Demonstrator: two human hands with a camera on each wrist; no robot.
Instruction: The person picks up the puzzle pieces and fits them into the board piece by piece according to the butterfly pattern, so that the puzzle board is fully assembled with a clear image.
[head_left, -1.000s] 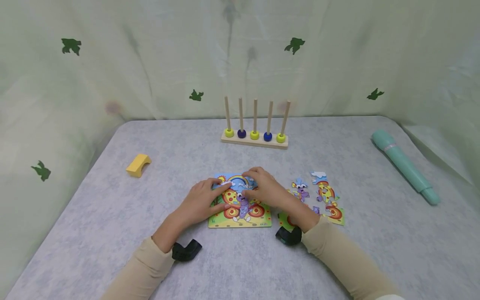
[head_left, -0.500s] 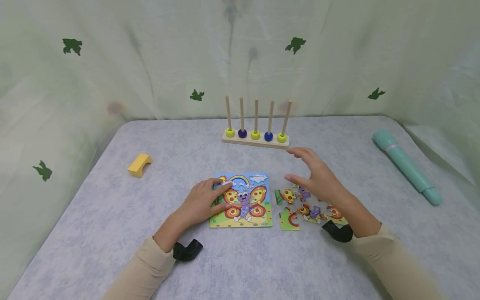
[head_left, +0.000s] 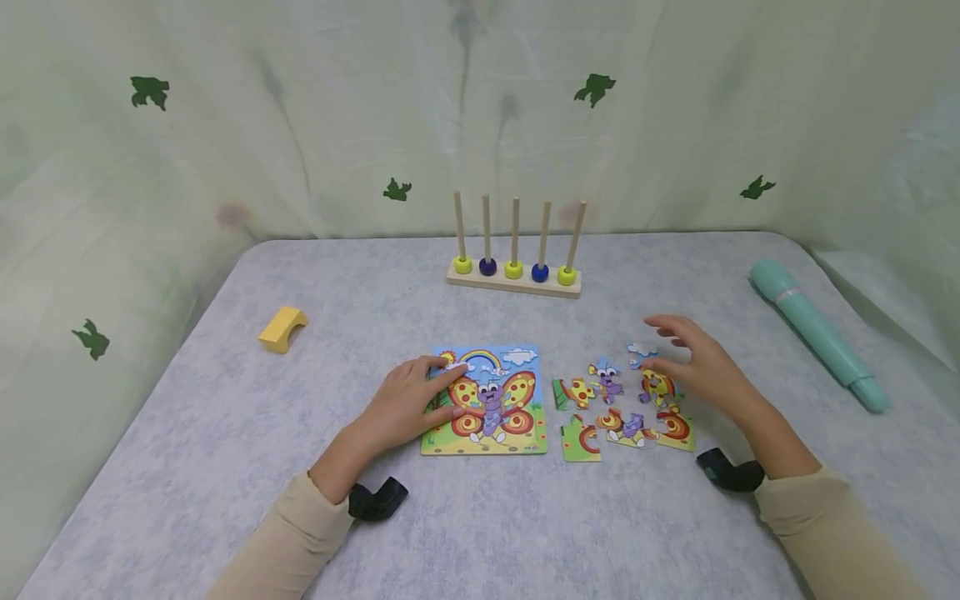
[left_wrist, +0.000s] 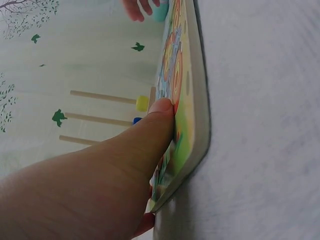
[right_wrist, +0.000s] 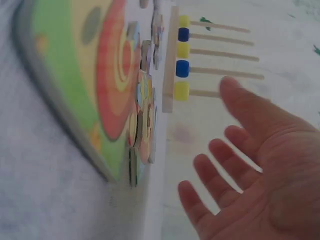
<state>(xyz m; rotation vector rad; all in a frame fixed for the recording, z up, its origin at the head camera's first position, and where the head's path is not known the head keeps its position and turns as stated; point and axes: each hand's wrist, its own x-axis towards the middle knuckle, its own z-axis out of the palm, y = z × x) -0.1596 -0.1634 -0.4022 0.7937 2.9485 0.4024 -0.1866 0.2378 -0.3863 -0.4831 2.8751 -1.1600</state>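
A square butterfly puzzle board point(head_left: 491, 408) lies flat at the middle of the table. My left hand point(head_left: 405, 400) rests on its left side, fingers spread, with the thumb point(left_wrist: 150, 132) lying on the picture in the left wrist view. Right of the board lie several loose jigsaw pieces, among them a green corner piece point(head_left: 577, 440) and a purple-faced piece point(head_left: 607, 379). My right hand point(head_left: 708, 371) hovers over the right-hand pieces, thumb and fingers apart. Nothing sits between those fingers in the right wrist view, where a red-spiral piece point(right_wrist: 75, 65) fills the upper left.
A wooden peg stand point(head_left: 513, 283) with yellow and blue beads stands at the back. Far left lies a yellow arch block point(head_left: 282, 329). A long teal tube point(head_left: 817, 333) lies at the right edge. A pale curtain point(head_left: 337, 117) surrounds the table behind.
My right hand has lifted off the puzzle board and moved right to above the loose pieces, uncovering the board's upper right. My left hand has stayed on the board.
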